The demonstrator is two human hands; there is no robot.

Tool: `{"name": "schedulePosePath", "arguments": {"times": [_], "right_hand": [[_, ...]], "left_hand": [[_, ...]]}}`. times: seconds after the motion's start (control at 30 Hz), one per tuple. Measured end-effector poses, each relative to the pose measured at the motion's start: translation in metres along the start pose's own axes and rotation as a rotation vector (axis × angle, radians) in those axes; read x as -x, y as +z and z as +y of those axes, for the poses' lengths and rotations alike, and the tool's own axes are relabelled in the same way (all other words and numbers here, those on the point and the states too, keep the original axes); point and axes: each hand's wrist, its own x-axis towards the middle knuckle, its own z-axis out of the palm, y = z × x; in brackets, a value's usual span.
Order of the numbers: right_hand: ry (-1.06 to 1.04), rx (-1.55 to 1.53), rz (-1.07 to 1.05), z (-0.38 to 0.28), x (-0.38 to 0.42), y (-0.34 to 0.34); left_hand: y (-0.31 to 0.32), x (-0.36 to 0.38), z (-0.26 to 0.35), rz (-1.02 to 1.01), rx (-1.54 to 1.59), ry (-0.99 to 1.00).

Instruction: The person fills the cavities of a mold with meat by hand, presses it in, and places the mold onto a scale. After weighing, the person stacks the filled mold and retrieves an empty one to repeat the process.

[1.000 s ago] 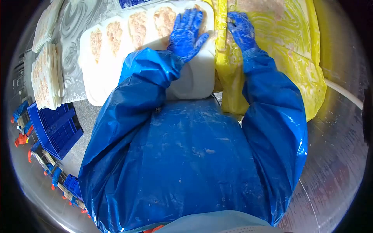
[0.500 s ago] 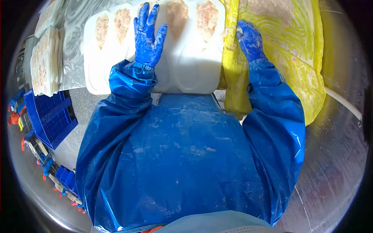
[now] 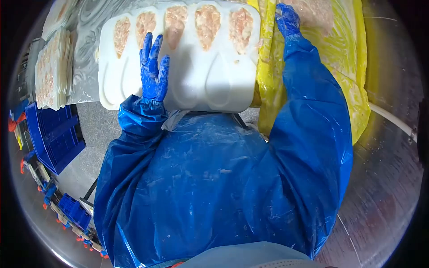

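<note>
My left hand (image 3: 154, 71), in a smeared blue glove, is open with fingers spread over the left part of a white moulded tray (image 3: 232, 96). The tray's far row of teardrop hollows holds pale pink minced meat (image 3: 208, 27); the near hollows are bare. My right hand (image 3: 288, 20), gloved the same way, is at the left edge of a mass of minced meat (image 3: 315, 15) on a yellow plastic sheet (image 3: 353, 58). Its fingers look curled together, and whatever they hold is hidden.
Stacked white trays with meat (image 3: 53, 71) stand at the left on the wet metal table (image 3: 85, 58). A blue crate (image 3: 53, 138) is below them on the floor. A white pipe (image 3: 393, 117) runs at the right.
My left hand has moved left and nearer my body, uncovering the middle filled hollows. My right hand has reached farther away, along the yellow sheet to the meat.
</note>
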Motion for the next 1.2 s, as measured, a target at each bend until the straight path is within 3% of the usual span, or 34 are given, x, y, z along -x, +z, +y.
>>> {"name": "schedulePosePath", "arguments": {"times": [0.1, 0.13, 0.2, 0.23, 0.27, 0.33, 0.5, 0.57, 0.63, 0.67, 0.73, 0.77, 0.83, 0.9, 0.93, 0.97, 1.0, 1.07, 1.1, 1.17, 1.2], "right_hand": [[-0.072, -0.131, -0.255, -0.011, 0.014, -0.031], [-0.087, -0.124, -0.254, 0.000, 0.010, -0.031], [0.313, -0.558, -0.309, 0.020, 0.001, -0.024], [0.227, -0.378, -0.168, 0.012, -0.009, -0.028], [0.219, -0.380, -0.166, 0.000, -0.016, -0.028], [0.000, 0.015, 0.058, -0.017, -0.028, -0.018], [-0.091, 0.092, -0.127, -0.010, -0.013, -0.017], [0.421, -0.617, -0.431, -0.011, 0.017, -0.033], [0.552, -0.856, -0.413, -0.040, 0.048, -0.070], [0.555, -0.849, -0.412, -0.048, 0.057, -0.081], [0.415, -1.212, -0.237, -0.062, 0.077, -0.098], [0.430, -1.208, -0.232, -0.081, 0.084, -0.115], [0.218, -1.282, -0.084, -0.144, 0.095, -0.148], [0.122, -1.072, 0.012, -0.203, 0.122, -0.151], [0.202, -1.333, -0.278, -0.215, 0.130, -0.141], [0.358, -1.422, -0.391, -0.242, 0.152, -0.136], [0.441, -0.935, -0.527, -0.246, 0.177, -0.113], [0.647, -1.044, -0.402, -0.257, 0.189, -0.125], [0.649, -1.040, -0.406, -0.255, 0.193, -0.122], [0.473, -1.079, -0.050, -0.249, 0.204, -0.113], [0.480, -1.076, -0.040, -0.251, 0.208, -0.102]], "left_hand": [[-0.009, 0.003, -0.001, 0.037, -0.020, 0.007], [-0.011, 0.005, -0.002, 0.052, -0.017, 0.004], [-0.016, 0.010, -0.006, 0.029, -0.023, -0.030], [-0.015, 0.012, -0.010, 0.029, -0.032, -0.039], [-0.015, 0.012, -0.009, 0.037, -0.035, -0.038], [-0.016, 0.014, -0.008, 0.034, 0.016, 0.004], [-0.021, 0.023, -0.012, 0.026, -0.024, -0.008], [-0.026, 0.029, -0.018, 0.080, 0.049, -0.036], [-0.035, 0.037, -0.027, 0.102, 0.078, -0.055], [-0.040, 0.040, -0.033, 0.118, 0.103, -0.067], [-0.043, 0.046, -0.041, 0.117, 0.111, -0.075], [-0.044, 0.048, -0.043, 0.116, 0.098, -0.084], [-0.043, 0.049, -0.045, 0.112, 0.106, -0.083], [-0.037, 0.046, -0.046, 0.091, 0.131, -0.045], [-0.035, 0.046, -0.046, 0.083, 0.144, -0.014], [-0.032, 0.044, -0.041, 0.077, 0.184, 0.013], [-0.032, 0.044, -0.038, 0.054, 0.189, 0.009], [-0.031, 0.036, -0.036, 0.049, 0.191, 0.083], [-0.030, 0.036, -0.036, 0.045, 0.222, 0.081], [-0.025, 0.036, -0.036, 0.003, 0.247, 0.089], [-0.019, 0.036, -0.032, -0.033, 0.267, 0.103]]}}
